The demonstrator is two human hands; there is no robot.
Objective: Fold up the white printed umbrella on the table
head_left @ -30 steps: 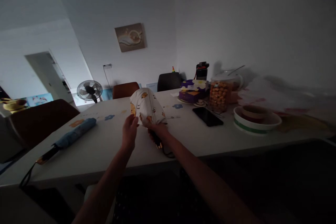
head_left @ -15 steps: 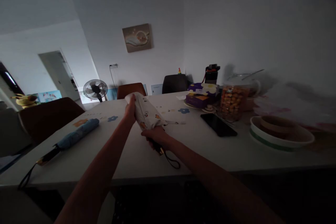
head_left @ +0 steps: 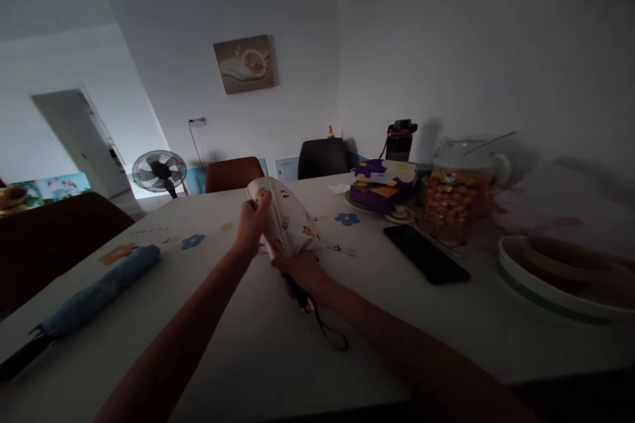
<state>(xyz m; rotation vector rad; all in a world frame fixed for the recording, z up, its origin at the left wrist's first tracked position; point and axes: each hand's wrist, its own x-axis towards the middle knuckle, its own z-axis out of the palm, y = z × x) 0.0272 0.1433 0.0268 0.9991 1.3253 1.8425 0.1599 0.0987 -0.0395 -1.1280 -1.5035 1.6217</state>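
A white folding umbrella (head_left: 290, 211) with small printed figures is held above the table in both hands, its canopy loosely gathered. My left hand (head_left: 254, 221) is closed around the canopy's left side, thumb on top. Lower down, my right hand (head_left: 301, 269) grips it where the canopy meets the dark handle. The handle's gold end and black wrist strap (head_left: 330, 334) hang out below that hand. A loose white strap sticks out to the right of the canopy. On the table's left side lies a blue folded umbrella (head_left: 99, 291) with a black handle.
On the white table (head_left: 238, 357), right of my hands, lie a phone (head_left: 425, 254), a purple box (head_left: 377, 197), a jar of snacks (head_left: 456, 195), a black bottle (head_left: 399, 140) and a white bowl (head_left: 546, 284). Chairs (head_left: 233, 174) and a fan (head_left: 159, 172) stand beyond.
The view has tipped and come closer to the table. My left hand has shifted on the umbrella, and its canopy shows turned a little. My right hand keeps its grip.
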